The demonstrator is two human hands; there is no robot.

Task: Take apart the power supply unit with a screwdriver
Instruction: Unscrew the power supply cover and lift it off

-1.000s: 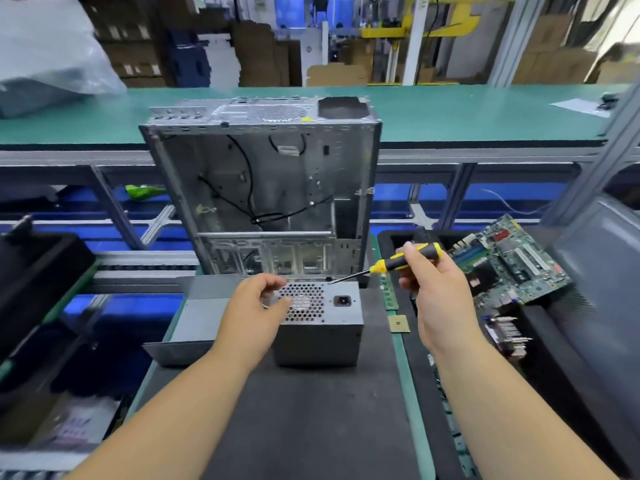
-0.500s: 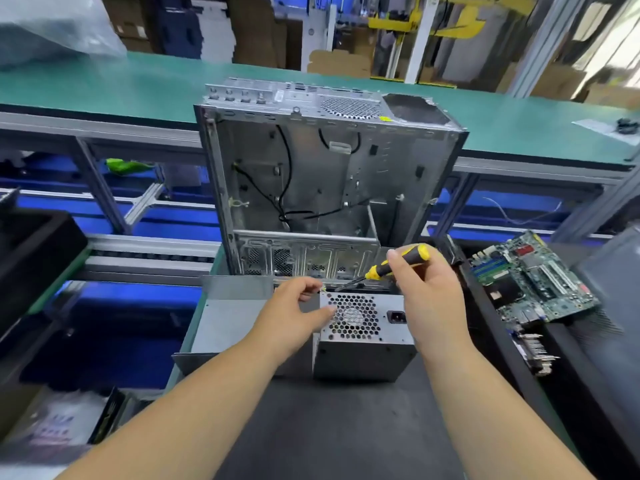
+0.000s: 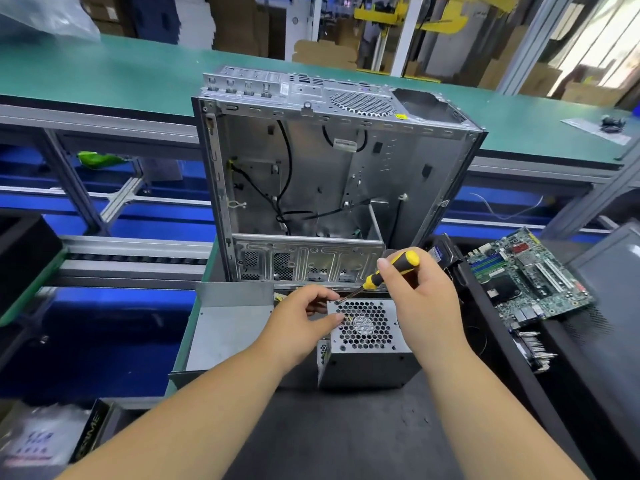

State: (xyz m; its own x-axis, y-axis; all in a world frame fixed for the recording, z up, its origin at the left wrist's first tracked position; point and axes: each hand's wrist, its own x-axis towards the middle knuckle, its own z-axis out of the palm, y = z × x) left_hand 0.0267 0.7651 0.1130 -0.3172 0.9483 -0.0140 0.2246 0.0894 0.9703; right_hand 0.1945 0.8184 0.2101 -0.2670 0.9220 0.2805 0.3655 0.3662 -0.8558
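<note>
Workbench mat (image 3: 346, 438); power supply unit (image 3: 367, 344) half-hidden

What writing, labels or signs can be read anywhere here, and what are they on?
None can be read for certain.
White label on a cable inside the computer case: too small.
Yellow sticker on top of the case: too small.
Bag at lower left: blurred marks.
Black box beside it: pale letters, blurred.
Motherboard: print too small.

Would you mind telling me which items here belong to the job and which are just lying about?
In use:
grey metal power supply box
yellow-and-black screwdriver

Lying about:
empty silver computer case
green circuit board
</note>
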